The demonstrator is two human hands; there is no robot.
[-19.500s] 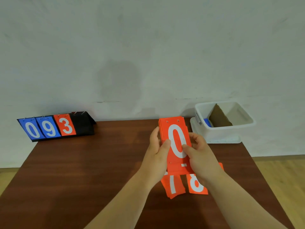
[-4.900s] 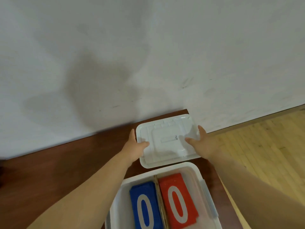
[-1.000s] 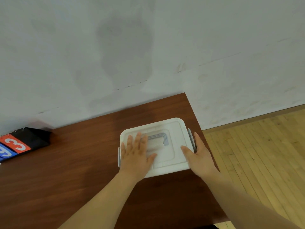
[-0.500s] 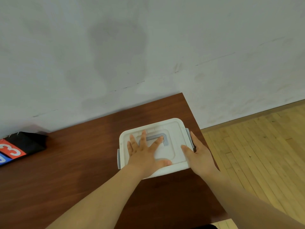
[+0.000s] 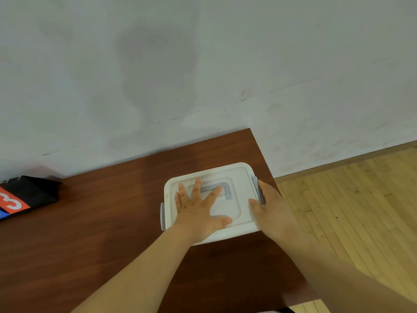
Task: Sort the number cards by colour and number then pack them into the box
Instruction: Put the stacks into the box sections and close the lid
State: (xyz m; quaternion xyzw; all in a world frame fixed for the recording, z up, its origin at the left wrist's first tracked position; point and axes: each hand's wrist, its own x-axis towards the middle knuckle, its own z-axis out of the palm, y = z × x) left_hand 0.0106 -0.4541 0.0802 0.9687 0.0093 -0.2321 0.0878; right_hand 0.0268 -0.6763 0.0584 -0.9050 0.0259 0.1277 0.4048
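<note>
A white plastic box (image 5: 239, 177) with its lid on and a grey handle (image 5: 225, 188) stands near the table's right edge. My left hand (image 5: 198, 211) lies flat on the lid with spread fingers, fingertips over the handle. At the box's right side my right hand (image 5: 270, 206) rests against the grey latch (image 5: 257, 188), thumb on the lid. A second grey latch (image 5: 162, 215) shows on the left side. The number cards are hidden inside the box.
A black flip scoreboard (image 5: 27, 195) with a red 3 card (image 5: 11, 203) stands at the table's far left by the wall. The brown table (image 5: 101, 222) ends just right of the box, with wooden floor (image 5: 361, 199) beyond.
My left hand slid slightly right on the lid and spread over the handle. My right hand stays at the right latch. The box has not moved.
</note>
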